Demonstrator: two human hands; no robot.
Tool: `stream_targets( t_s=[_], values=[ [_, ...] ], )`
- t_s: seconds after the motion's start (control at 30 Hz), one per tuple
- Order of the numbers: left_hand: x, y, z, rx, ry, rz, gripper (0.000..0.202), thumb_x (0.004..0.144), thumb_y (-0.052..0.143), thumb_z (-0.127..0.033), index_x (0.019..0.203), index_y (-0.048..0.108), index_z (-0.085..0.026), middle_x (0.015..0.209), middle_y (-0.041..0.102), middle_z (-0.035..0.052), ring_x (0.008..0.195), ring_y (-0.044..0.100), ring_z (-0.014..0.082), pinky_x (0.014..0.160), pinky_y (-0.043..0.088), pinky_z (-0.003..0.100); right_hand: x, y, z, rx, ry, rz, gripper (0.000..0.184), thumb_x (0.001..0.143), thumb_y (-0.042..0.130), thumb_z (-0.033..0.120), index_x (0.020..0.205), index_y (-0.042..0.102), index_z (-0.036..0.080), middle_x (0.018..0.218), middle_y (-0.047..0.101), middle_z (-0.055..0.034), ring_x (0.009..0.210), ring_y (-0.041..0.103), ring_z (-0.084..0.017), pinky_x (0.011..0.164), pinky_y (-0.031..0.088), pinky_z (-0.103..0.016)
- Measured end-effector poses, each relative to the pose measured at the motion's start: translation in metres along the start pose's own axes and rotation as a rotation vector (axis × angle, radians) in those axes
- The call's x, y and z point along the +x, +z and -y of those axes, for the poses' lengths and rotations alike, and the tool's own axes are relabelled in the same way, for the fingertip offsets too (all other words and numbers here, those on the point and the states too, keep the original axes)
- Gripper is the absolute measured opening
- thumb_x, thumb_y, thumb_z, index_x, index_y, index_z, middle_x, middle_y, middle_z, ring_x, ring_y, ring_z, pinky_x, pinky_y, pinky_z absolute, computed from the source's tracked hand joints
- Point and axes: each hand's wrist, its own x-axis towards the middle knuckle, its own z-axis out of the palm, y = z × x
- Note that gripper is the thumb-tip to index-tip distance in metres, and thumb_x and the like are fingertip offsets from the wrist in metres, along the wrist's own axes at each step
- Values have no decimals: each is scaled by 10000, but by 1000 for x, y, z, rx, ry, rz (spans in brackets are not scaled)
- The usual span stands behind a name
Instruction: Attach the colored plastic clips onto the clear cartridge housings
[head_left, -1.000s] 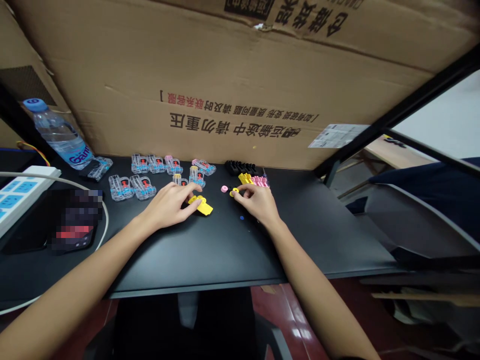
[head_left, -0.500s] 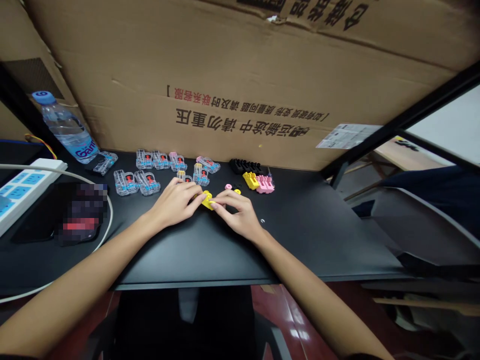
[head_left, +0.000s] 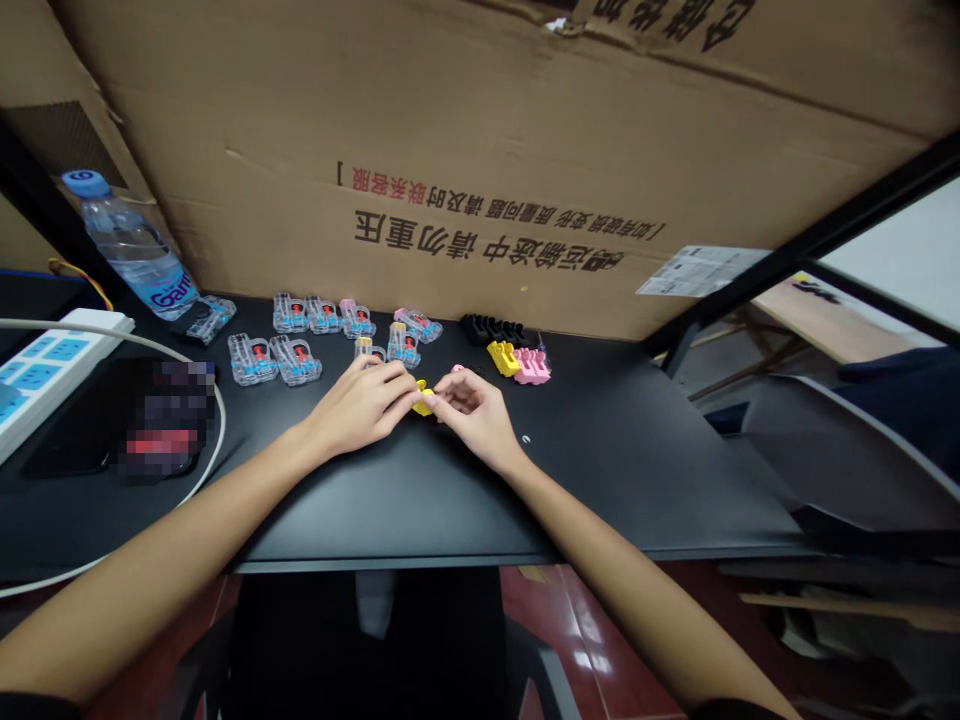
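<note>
Dark red tiles (head_left: 585, 640) show below the near edge of a black desk (head_left: 450, 510), with a black chair (head_left: 367, 650) between the forearms. Over the middle of the desk, between the two hands, is a small yellow piece (head_left: 424, 403). Thumb and fingertips of the left hand (head_left: 371, 405) are clamped on its left side; the thumb of the right hand (head_left: 484, 420) touches its right end with the fingers curled, and I cannot tell whether they pinch it or a smaller part. Far to the left, a white cable (head_left: 220, 420) curves past a blurred-out dark object (head_left: 169, 420) and a white power strip (head_left: 56, 365). A pink bit (head_left: 457, 370) peeks out just behind the right fingers. Beyond the hands lie clear plastic assemblies (head_left: 295, 361) with red and blue parts, on the left, and, on the right, a yellow notched part (head_left: 503, 358) beside a pink one (head_left: 532, 367), with a black one (head_left: 491, 330) behind. A water bottle (head_left: 142, 255) leans at the back left, and printed cardboard (head_left: 450, 130) walls off the rear.
</note>
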Motion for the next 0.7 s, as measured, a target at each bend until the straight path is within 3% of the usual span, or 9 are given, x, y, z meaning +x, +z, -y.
stream_targets(
  t_s=[0.13, 0.3, 0.7],
  values=[
    [0, -1, 0, 7, 15, 11, 305, 1155, 458, -300, 1074, 727, -182, 1034, 758, 45, 975, 690, 191, 1028, 422, 397, 0, -1, 0, -24, -29, 38, 472, 874, 821, 646, 1086, 737, 233, 807, 641, -3, 659, 577, -154, 612, 509, -321],
    [0, -2, 0, 11, 21, 26, 304, 1155, 457, -296, 1095, 729, -174, 1064, 756, 52, 968, 686, 188, 1019, 426, 397, 0, -2, 1, -154, -179, 16, 386, 959, 747, 618, 975, 746, 233, 889, 655, -45, 762, 582, -187, 686, 498, -353],
    [-1, 1, 0, -1, 22, 36, 292, 1151, 461, -292, 1049, 708, -175, 999, 745, 39, 936, 686, 187, 1027, 428, 399, 0, -7, -1, -261, -246, 142, 423, 1065, 599, 602, 951, 730, 216, 907, 608, -51, 814, 569, -198, 710, 481, -349]
  ],
)
